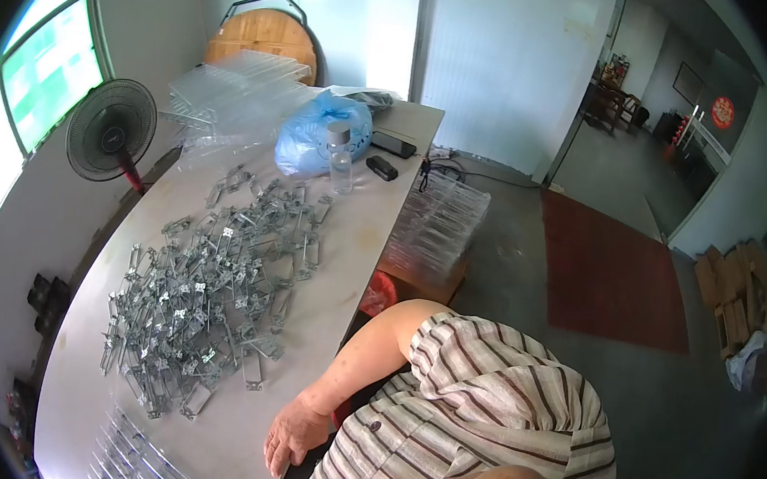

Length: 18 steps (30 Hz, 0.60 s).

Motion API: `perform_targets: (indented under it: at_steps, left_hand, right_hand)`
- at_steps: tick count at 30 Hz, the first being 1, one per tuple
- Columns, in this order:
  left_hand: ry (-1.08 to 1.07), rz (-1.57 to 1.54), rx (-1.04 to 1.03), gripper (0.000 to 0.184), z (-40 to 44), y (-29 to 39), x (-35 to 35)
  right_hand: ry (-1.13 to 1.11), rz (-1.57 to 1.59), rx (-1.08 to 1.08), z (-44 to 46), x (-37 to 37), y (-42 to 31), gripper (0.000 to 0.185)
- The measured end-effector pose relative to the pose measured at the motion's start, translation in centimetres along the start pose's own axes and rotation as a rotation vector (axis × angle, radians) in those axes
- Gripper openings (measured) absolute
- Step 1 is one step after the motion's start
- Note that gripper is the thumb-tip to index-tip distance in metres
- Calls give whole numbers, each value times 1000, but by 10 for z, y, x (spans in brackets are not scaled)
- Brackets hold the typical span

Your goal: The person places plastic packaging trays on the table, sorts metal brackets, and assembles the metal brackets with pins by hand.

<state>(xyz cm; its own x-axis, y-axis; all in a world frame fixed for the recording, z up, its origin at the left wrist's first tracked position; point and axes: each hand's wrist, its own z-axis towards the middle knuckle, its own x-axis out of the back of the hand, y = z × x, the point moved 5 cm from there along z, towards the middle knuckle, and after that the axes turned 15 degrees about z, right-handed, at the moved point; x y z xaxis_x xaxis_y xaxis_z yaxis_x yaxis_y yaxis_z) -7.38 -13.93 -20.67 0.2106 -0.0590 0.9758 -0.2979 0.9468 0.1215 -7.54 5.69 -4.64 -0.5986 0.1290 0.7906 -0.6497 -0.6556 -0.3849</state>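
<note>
Well, the right hand (296, 433) is resting at the edge of the table (346, 254), fingers loosely bent, seemingly gripping nothing; the left hand isn't showing, so I can't tell its state. Beyond the right hand, small metal brackets (200, 287) are sprawling in a tangled heap. They're overlapping so much that tugging one could drag neighbours along, perhaps bending some or scattering strays.

A hand could pass along the bench (340, 263) at 3 o'clock of the heaped metal brackets (205, 292); the bottle (340, 165) and blue plastic bag (303, 141) obstruct at 1 o'clock.
</note>
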Motion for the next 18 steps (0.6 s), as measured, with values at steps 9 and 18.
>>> perform_targets:
  at_steps: [9, 18]
  left_hand:
    - [-11, 1, -39, 27, 5, 9, -1]
    - [-2, 19, -35, 27, 3, 9, 4]
  right_hand:
    - [66, 2, 16, 1, 2, -5, 5]
    - [58, 0, 26, 0, 5, -6, 8]
